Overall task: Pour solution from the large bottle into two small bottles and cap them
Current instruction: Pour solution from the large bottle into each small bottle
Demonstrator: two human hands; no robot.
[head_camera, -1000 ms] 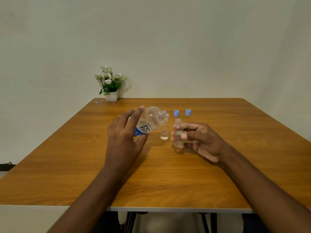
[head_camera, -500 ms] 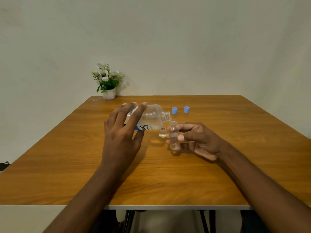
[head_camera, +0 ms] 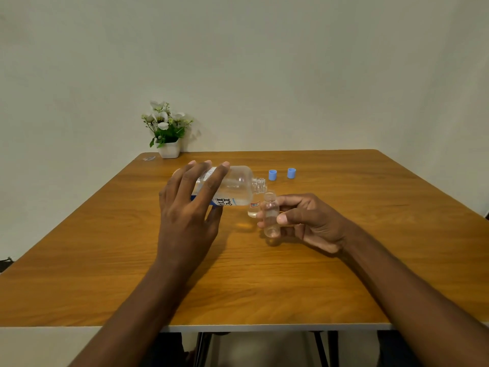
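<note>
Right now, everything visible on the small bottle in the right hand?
The small bottle is clear, glass or plastic I cannot tell, a narrow cylinder with a short neck and an open, uncapped mouth. It stands roughly upright, its base at or just above the table. The right hand pinches its middle, thumb in front. The large bottle tips its mouth just above. Liquid level unclear.

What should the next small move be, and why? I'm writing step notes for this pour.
Probably tip the large bottle slightly further in the left hand: its open neck sits beside the mouth of the small bottle held by the right hand, which looks nearly empty.
</note>
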